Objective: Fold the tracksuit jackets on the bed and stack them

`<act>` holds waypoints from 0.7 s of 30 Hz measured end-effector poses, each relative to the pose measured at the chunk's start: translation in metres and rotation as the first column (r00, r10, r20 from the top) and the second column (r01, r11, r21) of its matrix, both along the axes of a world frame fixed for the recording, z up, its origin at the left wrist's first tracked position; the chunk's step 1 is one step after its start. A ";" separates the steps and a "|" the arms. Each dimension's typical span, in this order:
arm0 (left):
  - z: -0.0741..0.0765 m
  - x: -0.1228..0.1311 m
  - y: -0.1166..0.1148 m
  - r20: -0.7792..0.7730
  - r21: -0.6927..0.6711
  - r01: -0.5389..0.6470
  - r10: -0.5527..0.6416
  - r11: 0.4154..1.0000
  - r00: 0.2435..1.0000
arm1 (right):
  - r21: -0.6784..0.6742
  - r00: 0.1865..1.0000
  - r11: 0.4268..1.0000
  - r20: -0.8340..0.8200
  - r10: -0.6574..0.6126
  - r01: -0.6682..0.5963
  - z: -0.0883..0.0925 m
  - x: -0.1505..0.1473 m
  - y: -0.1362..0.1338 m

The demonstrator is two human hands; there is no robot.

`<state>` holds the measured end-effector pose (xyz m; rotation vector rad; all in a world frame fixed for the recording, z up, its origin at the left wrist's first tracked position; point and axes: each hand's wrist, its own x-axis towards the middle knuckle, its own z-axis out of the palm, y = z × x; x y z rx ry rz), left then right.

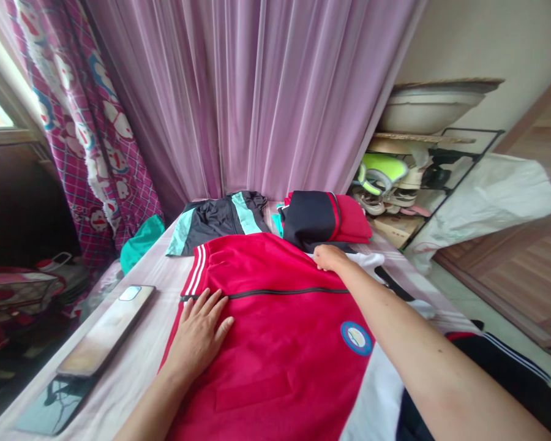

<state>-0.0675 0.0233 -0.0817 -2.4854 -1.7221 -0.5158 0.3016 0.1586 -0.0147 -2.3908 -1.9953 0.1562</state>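
Red track jacket [275, 343]: lay spread on the pale cloth [140, 340]; I judged it light, soft, best held by its edges.
Left hand [199, 331]: rested flat on it, fingers spread.
Right hand [329, 258]: fingers curled, gripping its far edge.
Folded red-and-black clothes [308, 217]: sat beyond.

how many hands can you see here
2: the left hand lies spread on the red jacket, fingertips by the black zip; the right hand is closed on the jacket's far edge.

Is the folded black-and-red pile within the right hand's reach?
Probably yes: the pile lies just beyond the right hand, nothing visibly blocking, though it apparently grips the red garment.
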 end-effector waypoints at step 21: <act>0.013 0.008 -0.005 -0.133 -0.038 -0.044 0.039 0.998 0.990 | 0.265 0.867 0.838 -0.018 0.499 -0.477 -0.058 -0.064 -0.130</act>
